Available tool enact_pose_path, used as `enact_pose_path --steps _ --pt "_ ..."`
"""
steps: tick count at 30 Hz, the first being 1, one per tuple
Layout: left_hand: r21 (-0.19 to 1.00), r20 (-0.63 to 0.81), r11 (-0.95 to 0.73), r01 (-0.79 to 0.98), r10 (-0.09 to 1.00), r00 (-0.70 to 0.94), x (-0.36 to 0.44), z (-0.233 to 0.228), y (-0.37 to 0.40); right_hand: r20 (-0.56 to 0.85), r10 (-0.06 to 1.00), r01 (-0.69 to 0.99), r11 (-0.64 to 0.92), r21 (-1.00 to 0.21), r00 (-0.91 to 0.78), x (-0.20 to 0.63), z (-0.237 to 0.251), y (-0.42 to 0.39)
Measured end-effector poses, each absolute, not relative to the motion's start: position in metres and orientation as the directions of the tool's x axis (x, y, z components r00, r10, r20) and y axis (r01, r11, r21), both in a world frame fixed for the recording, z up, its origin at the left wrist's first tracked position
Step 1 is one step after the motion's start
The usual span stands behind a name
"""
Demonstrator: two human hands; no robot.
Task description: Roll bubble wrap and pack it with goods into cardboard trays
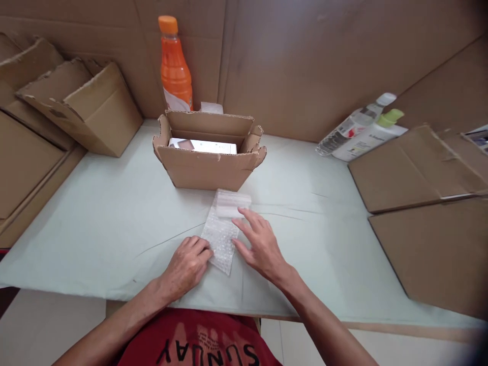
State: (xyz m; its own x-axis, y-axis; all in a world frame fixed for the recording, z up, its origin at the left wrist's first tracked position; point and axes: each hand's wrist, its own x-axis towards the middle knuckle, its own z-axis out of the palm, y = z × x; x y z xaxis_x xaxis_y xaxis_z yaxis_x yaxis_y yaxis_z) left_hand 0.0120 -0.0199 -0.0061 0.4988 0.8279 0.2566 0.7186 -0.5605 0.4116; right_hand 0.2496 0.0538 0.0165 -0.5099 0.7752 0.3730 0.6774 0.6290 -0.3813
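Bubble wrap strip (223, 229) lies flat on the pale bench (114, 229), its far end rolled up just near of an open cardboard box (208, 152); the left hand (187, 264) rests on its near left edge, fingers curled under; the right hand (259, 244) lies on its right edge, fingers spread flat; an orange bottle (174, 66) stands behind the box; two bottles (362, 129) lie far right.

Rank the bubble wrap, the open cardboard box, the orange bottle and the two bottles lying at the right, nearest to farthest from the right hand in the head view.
From the right hand:
1. Bubble wrap, touching its fingers, just left.
2. Open cardboard box, behind the wrap.
3. Orange bottle at the back left and the two lying bottles at the back right: too close to call.
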Motion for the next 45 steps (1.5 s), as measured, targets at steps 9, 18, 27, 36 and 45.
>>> enact_pose_path --steps 9,18,27,36,45 --pt "0.65 0.358 -0.572 0.501 0.812 0.462 0.012 0.005 -0.047 0.32 0.801 0.758 0.59 -0.278 -0.506 0.259 -0.011 0.096" --pt "0.752 0.236 -0.556 0.353 0.728 0.644 0.033 0.02 -0.044 0.192 0.912 0.864 0.407 -0.296 -0.363 0.288 0.007 0.149" --pt "0.78 0.192 -0.482 0.399 0.791 0.581 0.037 0.013 -0.032 0.389 0.895 0.865 0.361 -0.349 -0.218 0.289 -0.017 0.153" --pt "0.484 0.169 -0.66 0.575 0.715 0.678 0.064 0.017 0.044 0.461 0.884 0.733 0.368 -0.572 -0.084 0.304 0.011 0.021" --pt "0.428 0.308 -0.646 0.632 0.762 0.57 0.064 -0.002 0.06 0.299 0.852 0.739 0.523 -0.425 -0.43 0.264 -0.015 -0.024"
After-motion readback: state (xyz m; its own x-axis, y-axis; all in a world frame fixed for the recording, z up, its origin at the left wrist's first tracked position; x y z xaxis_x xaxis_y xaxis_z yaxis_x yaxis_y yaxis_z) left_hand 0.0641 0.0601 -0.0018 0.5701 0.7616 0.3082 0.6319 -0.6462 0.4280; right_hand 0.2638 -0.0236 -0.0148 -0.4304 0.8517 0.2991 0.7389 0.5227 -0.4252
